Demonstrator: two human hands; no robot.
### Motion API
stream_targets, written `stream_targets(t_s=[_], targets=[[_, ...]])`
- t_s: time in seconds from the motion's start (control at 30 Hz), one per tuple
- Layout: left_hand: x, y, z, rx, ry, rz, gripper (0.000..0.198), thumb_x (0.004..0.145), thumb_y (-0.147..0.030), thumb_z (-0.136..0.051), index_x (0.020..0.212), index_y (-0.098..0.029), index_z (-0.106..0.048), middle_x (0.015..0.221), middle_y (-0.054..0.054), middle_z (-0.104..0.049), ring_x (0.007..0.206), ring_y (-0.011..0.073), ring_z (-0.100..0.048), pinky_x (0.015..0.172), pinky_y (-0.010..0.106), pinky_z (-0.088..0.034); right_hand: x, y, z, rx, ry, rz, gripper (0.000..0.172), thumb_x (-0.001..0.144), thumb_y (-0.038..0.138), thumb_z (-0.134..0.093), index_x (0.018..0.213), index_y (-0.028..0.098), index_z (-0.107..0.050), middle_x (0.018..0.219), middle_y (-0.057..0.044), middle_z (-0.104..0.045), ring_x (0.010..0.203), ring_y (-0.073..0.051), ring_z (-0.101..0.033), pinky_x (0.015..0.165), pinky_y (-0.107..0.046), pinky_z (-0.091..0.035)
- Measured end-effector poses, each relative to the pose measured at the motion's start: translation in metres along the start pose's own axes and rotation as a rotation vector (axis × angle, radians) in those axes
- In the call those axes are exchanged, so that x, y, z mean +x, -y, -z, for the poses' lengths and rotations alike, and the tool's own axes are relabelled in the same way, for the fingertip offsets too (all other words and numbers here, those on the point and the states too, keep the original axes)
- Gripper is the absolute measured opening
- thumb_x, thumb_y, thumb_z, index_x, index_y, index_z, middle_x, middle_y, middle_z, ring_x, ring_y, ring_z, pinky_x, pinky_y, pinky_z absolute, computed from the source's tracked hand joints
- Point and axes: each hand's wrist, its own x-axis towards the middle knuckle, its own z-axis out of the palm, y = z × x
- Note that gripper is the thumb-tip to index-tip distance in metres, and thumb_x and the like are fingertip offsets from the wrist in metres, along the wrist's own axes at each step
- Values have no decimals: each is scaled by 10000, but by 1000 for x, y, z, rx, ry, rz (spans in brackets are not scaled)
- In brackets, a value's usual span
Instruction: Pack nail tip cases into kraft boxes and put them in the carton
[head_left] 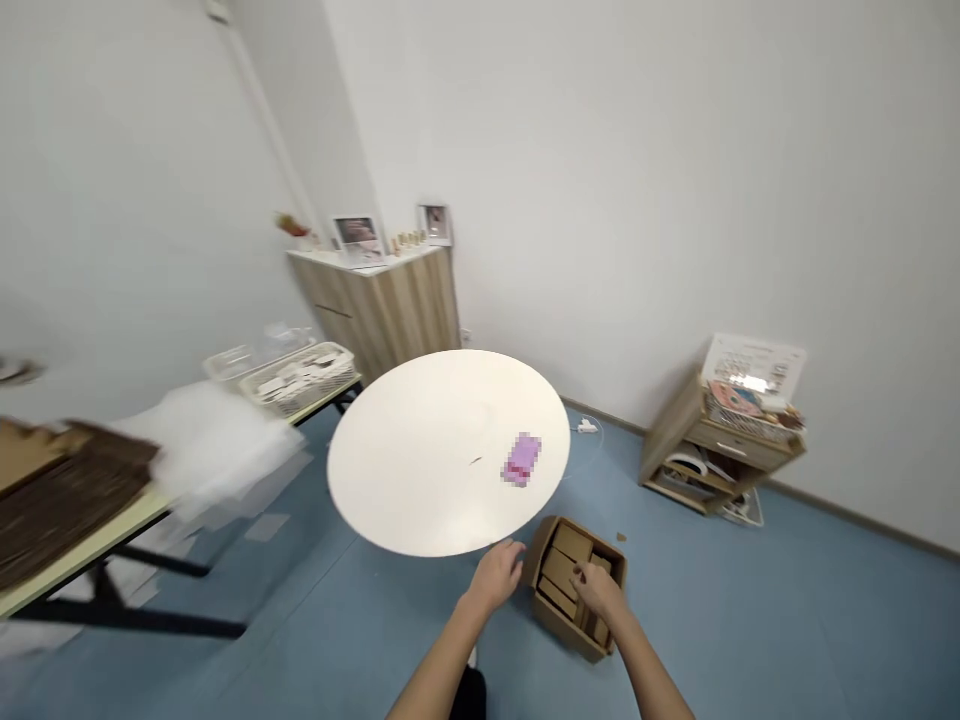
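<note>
A cardboard box stands with its top open on the blue floor, packed with several smaller brown cardboard boxes. Above its right part is my right hand, fingers bent and a little apart over the small boxes; whether a fingertip touches one I cannot tell. My left hand is just left of the box's raised flap, below the near edge of the round white table. Its fingers are loosely curved, with nothing visible in them. On the tabletop lies a purple, pixelated flat item beside a small dark mark.
A small wooden cabinet stands by the wall at right. Behind the table is a wood-grain counter with framed pictures. A side table at left holds white baskets, white sheeting and dark brown material. A white power strip lies on the floor.
</note>
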Motion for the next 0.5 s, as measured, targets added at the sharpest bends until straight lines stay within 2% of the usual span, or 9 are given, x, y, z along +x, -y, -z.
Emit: stream_targets(t_s=[0.13, 0.23, 0.33, 0.5], targets=[[-72, 69, 52, -59, -101, 220, 326, 872, -187, -459, 1169, -238, -583, 1195, 59, -638, 1106, 202, -593, 964, 313, -453, 12, 62, -5, 31, 84, 235, 211, 862, 273, -502, 944, 217, -688, 1008, -80, -727, 964, -223, -675, 770, -273, -455], [-127, 130, 81, -115, -194, 372, 335, 871, -199, -457, 1177, -221, -589, 1212, 63, -639, 1100, 199, -599, 957, 314, -463, 28, 130, -13, -4, 119, 339, 220, 862, 287, -511, 970, 209, -685, 1000, -78, -727, 942, -219, -675, 768, -272, -453], [-175, 191, 105, -150, -292, 483, 342, 874, -215, -442, 1178, -207, -598, 1196, 64, -649, 1051, 188, -619, 955, 319, -470, 45, 216, -25, -58, 139, 431, 261, 866, 289, -513, 1048, 194, -674, 1009, -83, -724, 953, -207, -670, 784, -263, -445], [-239, 288, 157, -204, -390, 585, 364, 850, -228, -457, 1179, -224, -613, 1191, 46, -662, 971, 180, -646, 919, 322, -488, 67, 383, -58, -81, 166, 583, 297, 888, 319, -501, 1103, 190, -660, 1058, -87, -714, 969, -197, -665, 791, -254, -439]])
